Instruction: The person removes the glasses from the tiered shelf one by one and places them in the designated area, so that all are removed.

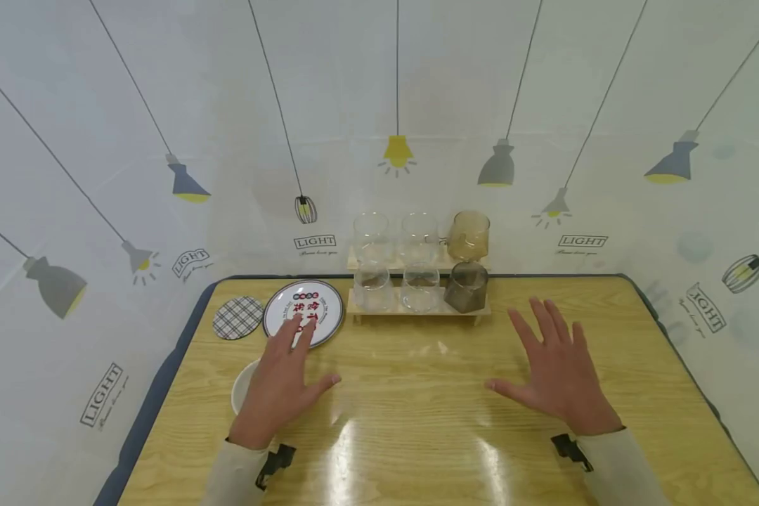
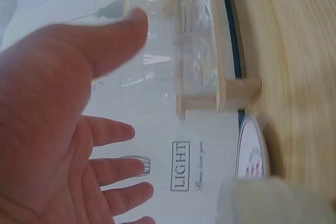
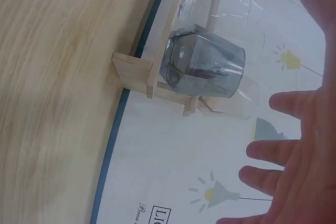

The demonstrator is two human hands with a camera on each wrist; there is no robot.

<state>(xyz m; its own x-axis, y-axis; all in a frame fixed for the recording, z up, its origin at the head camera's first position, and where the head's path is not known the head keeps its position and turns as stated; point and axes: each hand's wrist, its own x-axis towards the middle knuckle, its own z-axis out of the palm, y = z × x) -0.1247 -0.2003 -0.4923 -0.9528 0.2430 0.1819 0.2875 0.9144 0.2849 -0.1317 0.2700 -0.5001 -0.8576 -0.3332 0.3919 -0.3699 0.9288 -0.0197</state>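
Observation:
In the head view my left hand (image 1: 280, 386) hovers with spread fingers, partly covering a white bowl (image 1: 243, 388) and the lower edge of a white plate (image 1: 281, 302) with red characters. My right hand (image 1: 559, 372) is held over the right part of the table, fingers spread and nothing in it. Between and beyond them stands a two-tier wooden rack (image 1: 392, 315). Clear glasses (image 1: 372, 288) fill its left and middle places. At its right end are a grey faceted glass (image 1: 466, 288) in front and an amber glass (image 1: 469, 236) behind.
A round checkered coaster (image 1: 237, 318) lies left of the plate. The wooden table (image 1: 411, 407) meets a white wall covering (image 1: 379, 63) printed with lamps at its back and sides. Dark blue edging (image 1: 154, 393) runs along the table's left and rear border.

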